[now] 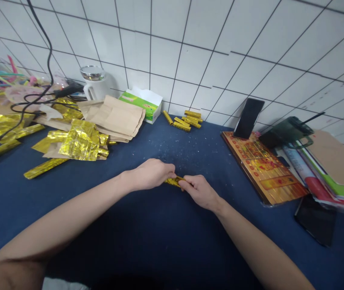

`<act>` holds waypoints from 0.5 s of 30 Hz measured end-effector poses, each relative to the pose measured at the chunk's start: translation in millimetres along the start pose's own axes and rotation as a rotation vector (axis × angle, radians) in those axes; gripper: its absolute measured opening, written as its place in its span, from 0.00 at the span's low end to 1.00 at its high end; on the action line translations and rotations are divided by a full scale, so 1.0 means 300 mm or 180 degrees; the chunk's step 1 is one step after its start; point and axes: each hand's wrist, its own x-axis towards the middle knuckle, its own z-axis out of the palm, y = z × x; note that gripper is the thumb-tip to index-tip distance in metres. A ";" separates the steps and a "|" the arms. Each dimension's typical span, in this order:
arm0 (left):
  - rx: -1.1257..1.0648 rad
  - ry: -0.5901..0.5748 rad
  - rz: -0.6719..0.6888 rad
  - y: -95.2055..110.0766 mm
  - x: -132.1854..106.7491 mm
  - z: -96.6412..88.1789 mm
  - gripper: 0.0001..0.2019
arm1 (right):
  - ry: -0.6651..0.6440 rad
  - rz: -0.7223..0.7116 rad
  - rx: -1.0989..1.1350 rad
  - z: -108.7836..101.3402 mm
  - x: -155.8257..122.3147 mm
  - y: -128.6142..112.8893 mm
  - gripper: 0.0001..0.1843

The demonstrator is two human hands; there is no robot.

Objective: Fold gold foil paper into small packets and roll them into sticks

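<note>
One gold foil piece (173, 181), six o'clock from the small gold rolls (192, 114), is pinched by the left hand (153, 174) at nine o'clock and right hand (201, 192) at three; shaping seems underway, likely calling next for even finger pressure.

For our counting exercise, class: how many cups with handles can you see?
2. One is the white mug by the tiled wall on the left; the other is the dark green cup on the right, near the propped black phone. Others may be hidden.

Glossy, crinkled metallic foil strip (172, 181)
</note>
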 end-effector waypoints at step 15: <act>-0.1446 0.0167 -0.0465 -0.016 0.006 -0.047 0.09 | 0.0193 0.0177 0.0359 -0.002 0.000 0.012 0.19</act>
